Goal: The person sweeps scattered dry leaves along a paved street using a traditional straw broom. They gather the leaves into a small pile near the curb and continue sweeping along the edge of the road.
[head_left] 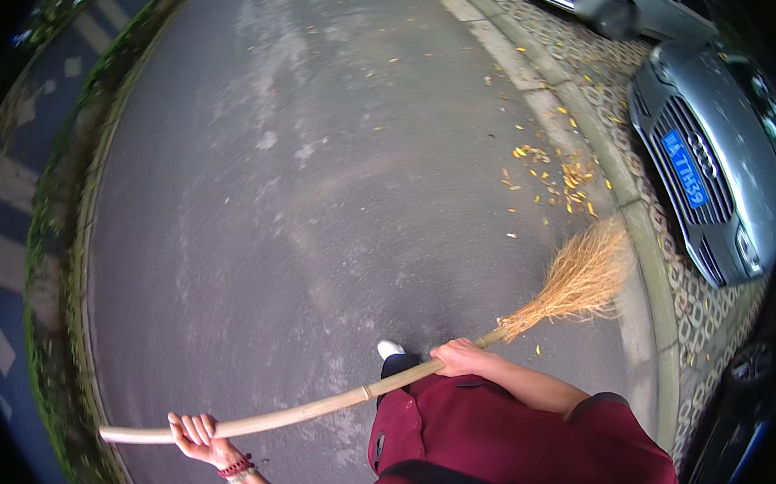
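Now, your broom (367,394) slants across you, bristles (575,278) by the curb (646,260) at right.
Your left grip (200,439) clasps the handle (292,416) near its tip, your right grip (459,357) clasps it near the bristles; low, even strokes along the curb should gather the thin yellow leaves (573,175) best. The pale handle looks smooth, jointed and bamboo-like, curving gently; the straw-coloured bristles flare into a wiry fan beside rough grey road (313,202).

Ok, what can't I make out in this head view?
In the head view:
Right hand: palm hidden by the hand's own back.
Broom bristles: tips blurred, apparently by motion.
One foot: hidden, apparently beneath the maroon garment; only one white shoe shows.
Dark car: partly cut off by the lens rim.
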A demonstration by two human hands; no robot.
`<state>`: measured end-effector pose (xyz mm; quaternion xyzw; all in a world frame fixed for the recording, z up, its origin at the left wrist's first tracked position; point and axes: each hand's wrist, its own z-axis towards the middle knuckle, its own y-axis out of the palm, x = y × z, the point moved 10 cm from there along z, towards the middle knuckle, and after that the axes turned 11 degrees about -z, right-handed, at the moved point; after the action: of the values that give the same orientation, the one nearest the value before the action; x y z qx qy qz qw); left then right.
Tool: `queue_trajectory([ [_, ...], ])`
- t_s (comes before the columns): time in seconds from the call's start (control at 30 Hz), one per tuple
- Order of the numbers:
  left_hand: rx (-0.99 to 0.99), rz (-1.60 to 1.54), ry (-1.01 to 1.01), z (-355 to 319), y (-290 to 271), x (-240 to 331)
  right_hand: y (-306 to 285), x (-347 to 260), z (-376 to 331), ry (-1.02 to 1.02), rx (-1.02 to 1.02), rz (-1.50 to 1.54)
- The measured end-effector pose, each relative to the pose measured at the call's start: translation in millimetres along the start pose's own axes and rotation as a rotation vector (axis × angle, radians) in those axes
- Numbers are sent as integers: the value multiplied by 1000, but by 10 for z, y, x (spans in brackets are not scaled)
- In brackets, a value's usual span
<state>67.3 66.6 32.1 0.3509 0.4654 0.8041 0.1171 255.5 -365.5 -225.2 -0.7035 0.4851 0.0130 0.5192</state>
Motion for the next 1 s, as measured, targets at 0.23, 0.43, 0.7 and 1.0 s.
queue_trajectory([
  [0.23, -44, -187, -394, 2399, 346, -3019, -918, 969, 754, 357, 385, 203],
  [0.43, -256, -116, -891, 2957, 1453, -5371, -1258, 1480, 875, 757, 604, 398],
  [0.7, -134, -59, -1022, 3718, 1874, -6678, -1761, 2345, 1595, 952, 627, 533],
  [1.0, -90, 185, -143, 5710, 2688, -5304, -5284, 2769, 4258, 283, 698, 204],
])
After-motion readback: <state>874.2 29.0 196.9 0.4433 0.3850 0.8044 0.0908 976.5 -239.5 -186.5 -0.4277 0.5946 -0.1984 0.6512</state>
